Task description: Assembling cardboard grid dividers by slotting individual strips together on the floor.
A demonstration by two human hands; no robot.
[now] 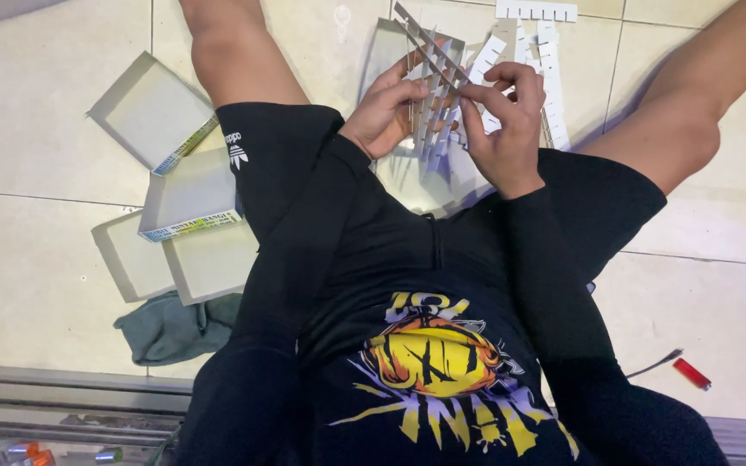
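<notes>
- Left of the slotted cardboard grid (436, 95), well apart on the tile floor (36, 259): shallow grey box trays (155, 110), several overlapping, two with a coloured printed edge.
- Below those trays, still left of the grid: crumpled grey-green cloth (170, 328), touching the lowest tray.
- Just left of the grid: left hand (382, 116), fingers curled around the grid's left side, thumb on the strips, clenched on it.
- Between the knees, raised off the floor: the grid itself, interlocked white notched strips (tilted, one long strip sticking up toward the top).
- Just right of the grid: right hand (502, 121), fingertips pinching a white strip at the grid's right edge, grasping it.
- Above and right of the grid, flat on the floor: loose notched strips (537, 12), some fanned beside the right hand.
- Far right and below the grid, well apart: small red lighter-like thing (692, 373), with a thin dark stick just beside it (kind unclear).
</notes>
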